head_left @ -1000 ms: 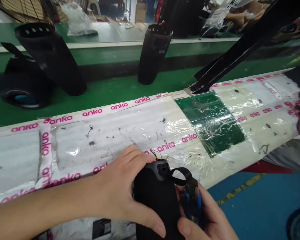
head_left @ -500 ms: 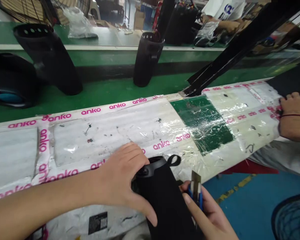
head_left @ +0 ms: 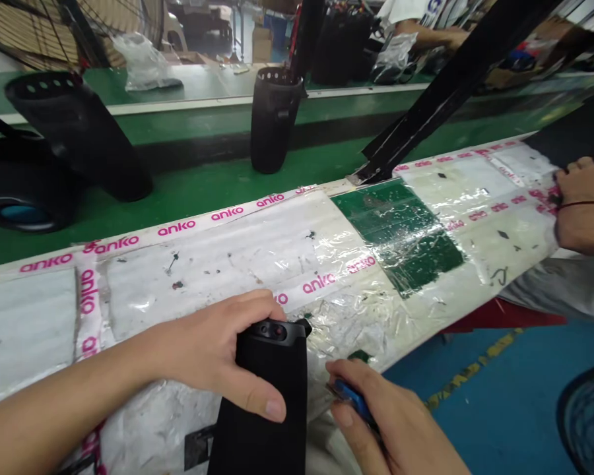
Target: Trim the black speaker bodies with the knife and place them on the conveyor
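My left hand (head_left: 222,353) wraps round the upper end of a black, fabric-covered speaker (head_left: 262,439), thumb across its front. A dark panel with small round openings shows at the speaker's top end, and its lower part runs out of the frame. To the right of it, apart from the speaker, my right hand (head_left: 396,425) grips a blue utility knife (head_left: 354,399) with a metal blade end. The blade points up and to the left.
A bench ledge (head_left: 257,254) covered in white sheet and pink-lettered tape runs across. Behind it, black speaker housings (head_left: 277,122) stand on a green surface. A black post (head_left: 426,112) slants upward. A co-worker's hand (head_left: 587,204) is at the right edge; another person works at the back.
The speaker has turned in my left hand and shifted left; its strap loop no longer shows in full. My right hand has drawn away from it, the knife tipping leftward.
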Available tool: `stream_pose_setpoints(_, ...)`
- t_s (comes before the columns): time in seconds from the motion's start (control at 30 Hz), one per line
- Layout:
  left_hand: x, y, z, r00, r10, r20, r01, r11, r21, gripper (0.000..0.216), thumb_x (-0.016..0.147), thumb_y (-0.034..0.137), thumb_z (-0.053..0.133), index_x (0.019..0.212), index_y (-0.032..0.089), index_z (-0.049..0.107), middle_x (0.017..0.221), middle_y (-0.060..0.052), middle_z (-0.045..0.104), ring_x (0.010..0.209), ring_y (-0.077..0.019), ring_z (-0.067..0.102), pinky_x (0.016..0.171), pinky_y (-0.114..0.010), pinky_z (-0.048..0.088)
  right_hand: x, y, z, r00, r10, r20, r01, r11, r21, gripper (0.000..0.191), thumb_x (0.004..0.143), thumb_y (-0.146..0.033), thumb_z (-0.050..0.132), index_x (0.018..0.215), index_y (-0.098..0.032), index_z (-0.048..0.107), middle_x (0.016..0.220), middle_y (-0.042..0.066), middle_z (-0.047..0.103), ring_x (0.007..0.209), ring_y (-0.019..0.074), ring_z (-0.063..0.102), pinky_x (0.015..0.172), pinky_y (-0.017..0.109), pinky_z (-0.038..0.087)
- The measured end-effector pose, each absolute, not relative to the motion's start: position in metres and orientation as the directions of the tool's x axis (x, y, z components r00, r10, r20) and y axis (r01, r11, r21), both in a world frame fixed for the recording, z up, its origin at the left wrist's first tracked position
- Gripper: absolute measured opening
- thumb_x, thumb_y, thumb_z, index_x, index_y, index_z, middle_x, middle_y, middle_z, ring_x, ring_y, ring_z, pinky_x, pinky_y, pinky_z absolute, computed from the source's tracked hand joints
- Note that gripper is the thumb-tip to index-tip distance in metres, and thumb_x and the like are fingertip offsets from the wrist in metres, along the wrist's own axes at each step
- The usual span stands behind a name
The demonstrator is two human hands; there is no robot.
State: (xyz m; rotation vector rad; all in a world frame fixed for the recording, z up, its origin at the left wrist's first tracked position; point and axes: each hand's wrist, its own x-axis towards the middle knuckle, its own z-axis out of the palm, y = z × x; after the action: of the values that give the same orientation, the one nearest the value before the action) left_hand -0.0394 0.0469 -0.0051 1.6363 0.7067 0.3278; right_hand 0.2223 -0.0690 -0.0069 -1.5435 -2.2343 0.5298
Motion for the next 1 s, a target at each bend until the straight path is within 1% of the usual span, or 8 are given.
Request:
stream_pose_setpoints(0.1, -0.038, 0.047, -0.007, 0.793, 0.594, -0.138, 0.225, -0.074, 0.972, 0.049, 0.071, 0.053, 0.091, 0.097, 0.024, 0.060, 0.095, 0.001, 0.054, 0.086, -0.0191, 0.055, 0.069, -0.026, 0.045, 0.226, -0.040, -0.001, -0.548, 0.811, 0.207, 0.763, 0.586, -0.273, 0.025, 0.112, -0.025, 0.032, 0.125, -0.020, 0.053, 0.091, 0.008, 0.074, 0.067, 0.0212, 0.072, 0.052, 0.029, 0.054)
stream_pose_setpoints(0.2, -0.037, 0.049, -0.008, 0.802, 0.584, -0.126, 0.203, -0.068, 0.977, 0.050, 0.071, 0.055, 0.091, 0.095, 0.024, 0.059, 0.092, 0.002, 0.054, 0.084, -0.0183, 0.054, 0.068, -0.025, 0.045, 0.225, -0.021, 0.001, -0.631, 0.749, 0.203, 0.738, 0.660, -0.142, 0.028, 0.112, -0.023, 0.026, 0.121, -0.017, 0.052, 0.088, 0.008, 0.072, 0.066, 0.0223, 0.070, 0.049, 0.032, 0.049)
stream_pose_setpoints(0.37, -0.037, 0.053, -0.015, 0.815, 0.572, -0.097, 0.171, -0.078, 0.982, 0.049, 0.069, 0.051, 0.094, 0.093, 0.024, 0.062, 0.089, 0.003, 0.056, 0.082, -0.0171, 0.053, 0.069, -0.025, 0.043, 0.223, -0.013, -0.002, -0.675, 0.714, 0.187, 0.703, 0.699, -0.133, 0.031, 0.113, -0.023, 0.024, 0.122, -0.016, 0.052, 0.085, 0.006, 0.072, 0.064, 0.0224, 0.068, 0.048, 0.035, 0.046)
stream_pose_setpoints(0.47, -0.037, 0.054, -0.019, 0.820, 0.566, -0.087, 0.164, -0.085, 0.983, 0.050, 0.067, 0.050, 0.095, 0.095, 0.024, 0.064, 0.088, 0.002, 0.057, 0.082, -0.0172, 0.054, 0.068, -0.025, 0.043, 0.223, -0.013, -0.003, -0.686, 0.705, 0.182, 0.694, 0.708, -0.130, 0.028, 0.110, -0.019, 0.029, 0.123, -0.015, 0.053, 0.084, 0.006, 0.072, 0.064, 0.0233, 0.069, 0.049, 0.036, 0.048)
stream_pose_setpoints(0.63, -0.035, 0.056, -0.019, 0.823, 0.562, -0.087, 0.147, -0.063, 0.987, 0.050, 0.067, 0.056, 0.094, 0.092, 0.022, 0.067, 0.084, 0.002, 0.056, 0.077, -0.0167, 0.053, 0.064, -0.025, 0.044, 0.226, -0.015, -0.004, -0.712, 0.686, 0.150, 0.672, 0.728, -0.137, 0.032, 0.096, -0.007, 0.040, 0.124, -0.013, 0.054, 0.085, 0.005, 0.072, 0.064, 0.0243, 0.068, 0.050, 0.038, 0.049)
stream_pose_setpoints(0.8, -0.032, 0.057, -0.014, 0.816, 0.571, -0.091, 0.166, -0.081, 0.983, 0.049, 0.070, 0.058, 0.091, 0.091, 0.021, 0.067, 0.084, 0.001, 0.055, 0.075, -0.0162, 0.053, 0.063, -0.025, 0.044, 0.227, -0.018, -0.003, -0.710, 0.692, 0.135, 0.681, 0.722, -0.121, 0.037, 0.088, -0.004, 0.043, 0.121, -0.014, 0.053, 0.081, 0.005, 0.070, 0.061, 0.0236, 0.066, 0.049, 0.038, 0.049)
stream_pose_setpoints(0.93, -0.027, 0.055, -0.011, 0.817, 0.567, -0.103, 0.207, -0.122, 0.971, 0.049, 0.073, 0.062, 0.086, 0.085, 0.020, 0.063, 0.081, 0.001, 0.054, 0.073, -0.0162, 0.051, 0.064, -0.027, 0.043, 0.225, -0.022, -0.003, -0.690, 0.714, 0.122, 0.711, 0.699, -0.068, 0.044, 0.075, -0.002, 0.044, 0.116, -0.016, 0.052, 0.076, 0.003, 0.067, 0.054, 0.0221, 0.063, 0.045, 0.036, 0.044)
stream_pose_setpoints(1.0, -0.025, 0.054, -0.010, 0.810, 0.578, -0.100, 0.213, -0.130, 0.968, 0.051, 0.073, 0.065, 0.084, 0.083, 0.020, 0.061, 0.080, 0.002, 0.052, 0.072, -0.0160, 0.051, 0.063, -0.026, 0.042, 0.224, -0.024, -0.002, -0.667, 0.740, 0.084, 0.737, 0.672, -0.074, 0.048, 0.069, -0.003, 0.046, 0.114, -0.020, 0.050, 0.077, 0.001, 0.066, 0.053, 0.0208, 0.061, 0.043, 0.035, 0.041)
